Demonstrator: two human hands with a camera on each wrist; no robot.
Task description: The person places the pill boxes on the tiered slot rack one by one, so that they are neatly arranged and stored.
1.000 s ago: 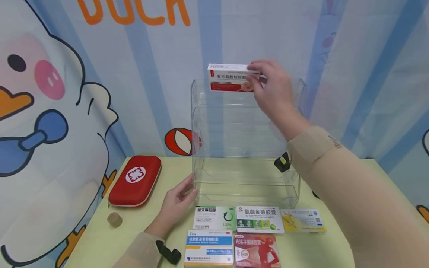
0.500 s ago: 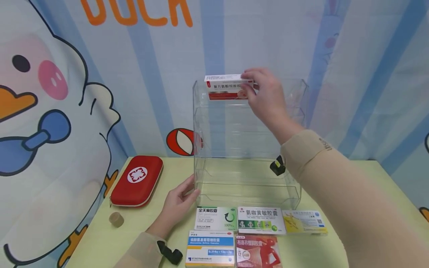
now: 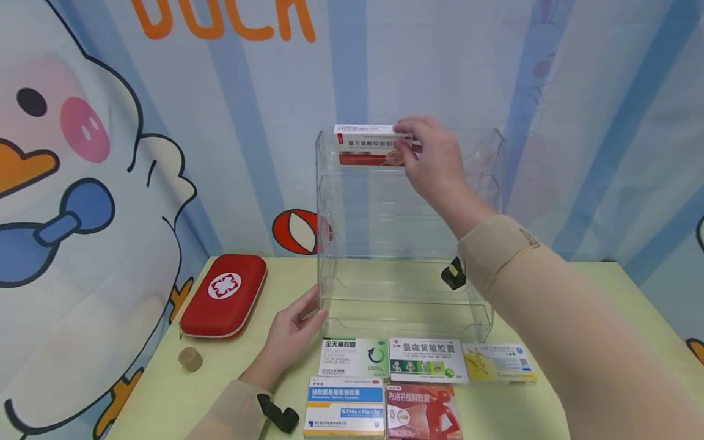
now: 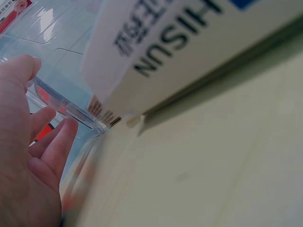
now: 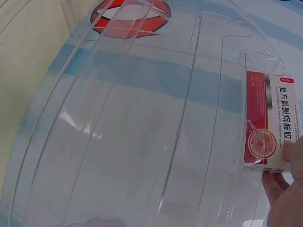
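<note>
A white and red medicine box (image 3: 365,146) stands in the top tier of a clear tiered rack (image 3: 404,308), at its left end. My right hand (image 3: 434,156) pinches the box's right end, thumb in front and fingers behind. In the right wrist view, the medicine box (image 5: 267,120) sits behind the clear front lip of that tier. My left hand (image 3: 294,327) rests against the lower left side of the rack. Its fingers look extended in the left wrist view, beside the rack's clear wall (image 4: 71,111).
Before the rack lie several medicine boxes: green-white (image 3: 354,357), white (image 3: 428,360), yellow (image 3: 499,363), blue-white (image 3: 344,408) and red (image 3: 423,412). A red zip case (image 3: 224,296) and a small cork-like cylinder (image 3: 190,359) are on the left. A printed curtain (image 3: 418,61) hangs behind.
My right hand has lowered the white and red box from above the rack into its top tier, shifting slightly left. My left hand has stayed at the rack's side.
</note>
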